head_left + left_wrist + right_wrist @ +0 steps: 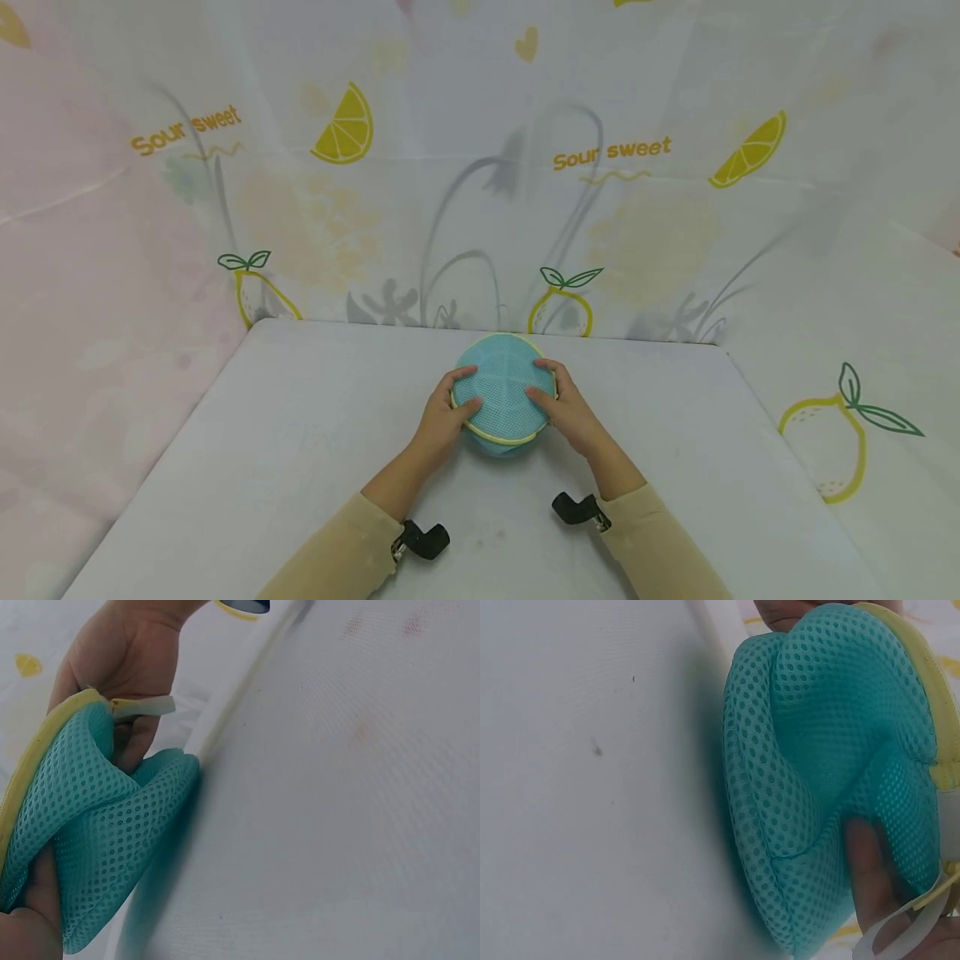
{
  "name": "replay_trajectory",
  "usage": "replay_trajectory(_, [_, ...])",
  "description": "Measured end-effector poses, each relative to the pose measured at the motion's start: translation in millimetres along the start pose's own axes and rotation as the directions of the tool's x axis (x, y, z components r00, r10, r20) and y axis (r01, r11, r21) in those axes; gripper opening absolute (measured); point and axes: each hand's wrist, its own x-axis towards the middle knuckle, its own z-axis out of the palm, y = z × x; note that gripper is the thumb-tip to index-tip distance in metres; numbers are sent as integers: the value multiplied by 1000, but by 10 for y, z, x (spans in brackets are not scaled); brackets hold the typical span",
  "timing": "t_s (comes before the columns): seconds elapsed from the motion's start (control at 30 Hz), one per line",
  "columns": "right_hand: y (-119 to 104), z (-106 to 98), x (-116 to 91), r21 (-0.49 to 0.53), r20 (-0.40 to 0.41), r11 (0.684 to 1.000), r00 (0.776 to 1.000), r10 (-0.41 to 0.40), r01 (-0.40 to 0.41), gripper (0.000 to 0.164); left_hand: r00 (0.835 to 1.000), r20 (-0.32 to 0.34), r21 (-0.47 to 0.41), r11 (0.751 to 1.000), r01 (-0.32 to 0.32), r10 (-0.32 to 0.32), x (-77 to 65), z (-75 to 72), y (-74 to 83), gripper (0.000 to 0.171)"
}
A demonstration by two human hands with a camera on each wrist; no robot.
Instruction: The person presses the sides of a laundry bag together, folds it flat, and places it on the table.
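Near the centre of the head view, a round blue-green mesh bag point(504, 387) sits at the middle of the white worktop point(300, 433), its broad face toward the camera and yellow piping point(501, 440) running round that face. The left hand point(442, 423) grips its left edge and the right hand point(567, 417) its right edge; on both, the thumb lies on the near face, and the fingers pinch the mesh at the rim. Below the piping, at the lower edge of the bag, a further fold of mesh shows. In the left wrist view the bag fills the lower left of the frame, its wall buckled into a deep fold, with a pale tab point(146, 706) sticking out by the right hand at the upper left. The right wrist view shows the mesh folded inward from centre to right, one finger pressed against it at the lower right; the other fingers there are partly covered, so their exact hold is hard to judge. Beige sleeves point(345, 546) enter along the bottom of the head view, a black device point(427, 542) at each cuff. Across the top hangs a pale backdrop point(480, 67) printed with lemons and "Sour sweet".
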Motion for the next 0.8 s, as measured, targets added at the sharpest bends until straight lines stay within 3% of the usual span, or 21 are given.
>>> replay_trajectory(0.17, [17,14,18,41,-11,999,1000,3,-2,57,999,16,19,999,31,-31,-49,14,125,51])
replay_trajectory(0.3, [37,18,33,73,-26,997,1000,-1,3,56,999,11,98,994,45,-47,-72,24,184,50])
replay_trajectory(0.57, [70,19,45,96,-58,995,998,7,-1,57,997,-36,195,978,77,-71,41,-8,-40,46])
replay_trajectory(0.8, [76,21,33,97,-61,995,997,43,-37,57,996,-55,305,948,87,-74,32,-17,-89,46])
